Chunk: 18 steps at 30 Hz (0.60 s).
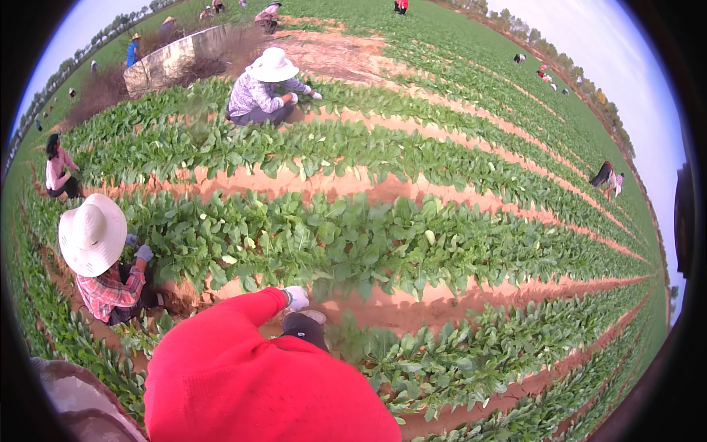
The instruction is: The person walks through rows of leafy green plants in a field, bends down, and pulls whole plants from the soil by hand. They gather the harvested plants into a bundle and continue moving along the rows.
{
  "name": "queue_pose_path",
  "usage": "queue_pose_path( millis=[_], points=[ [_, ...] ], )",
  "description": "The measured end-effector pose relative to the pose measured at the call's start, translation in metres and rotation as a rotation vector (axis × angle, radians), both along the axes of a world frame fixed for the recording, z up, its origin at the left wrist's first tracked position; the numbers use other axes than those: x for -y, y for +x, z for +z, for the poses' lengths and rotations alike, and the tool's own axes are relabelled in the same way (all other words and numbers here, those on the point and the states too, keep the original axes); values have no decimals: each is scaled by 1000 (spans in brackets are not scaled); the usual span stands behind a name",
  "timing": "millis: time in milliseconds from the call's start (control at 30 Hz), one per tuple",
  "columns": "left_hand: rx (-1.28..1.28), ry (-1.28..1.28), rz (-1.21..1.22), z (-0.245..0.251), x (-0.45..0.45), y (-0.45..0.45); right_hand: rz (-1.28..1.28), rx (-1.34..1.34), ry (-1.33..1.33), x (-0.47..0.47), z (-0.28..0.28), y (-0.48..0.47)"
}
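My left hand [297, 298], in a pale glove, reaches out from a bright red sleeve just above my dark-clad knee [305, 330]. Its fingers look partly curled; whether anything is in them cannot be made out. A light-coloured shoe [314, 316] shows beside the knee, on reddish soil. Beyond the hand grows a dense row of leafy green plants [342, 237], and another row [436, 353] lies on the near side of the furrow. My right hand is out of view; the red garment fills the bottom of the picture.
A co-worker in a wide pale hat [93, 235] crouches at the left, gloved hands at the plants. Another in a white hat [272, 65] squats farther off. A bare soil furrow [386, 309] runs rightward. Patterned cloth [83, 392] is at lower left, a low concrete wall [165, 61] behind.
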<state>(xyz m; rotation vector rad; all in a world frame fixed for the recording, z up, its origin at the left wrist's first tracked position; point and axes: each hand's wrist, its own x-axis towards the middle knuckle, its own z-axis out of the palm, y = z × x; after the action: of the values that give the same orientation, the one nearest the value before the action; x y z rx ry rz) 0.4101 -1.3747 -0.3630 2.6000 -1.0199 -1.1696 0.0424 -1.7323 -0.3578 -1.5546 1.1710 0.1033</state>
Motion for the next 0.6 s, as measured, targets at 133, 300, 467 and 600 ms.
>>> queue_pose_path(
  millis=[133,300,467,600],
  points=[
    [-238,57,500,0,-2,-11,173,22,-239,16,-17,-26],
    [-429,166,616,14,8,-23,446,126,-587,25,-27,-45],
    [-528,33,773,24,18,-19,119,-11,-179,21,-18,-23],
    [-373,70,581,24,22,-14,-15,-49,28,16,-4,-9]
  ],
)
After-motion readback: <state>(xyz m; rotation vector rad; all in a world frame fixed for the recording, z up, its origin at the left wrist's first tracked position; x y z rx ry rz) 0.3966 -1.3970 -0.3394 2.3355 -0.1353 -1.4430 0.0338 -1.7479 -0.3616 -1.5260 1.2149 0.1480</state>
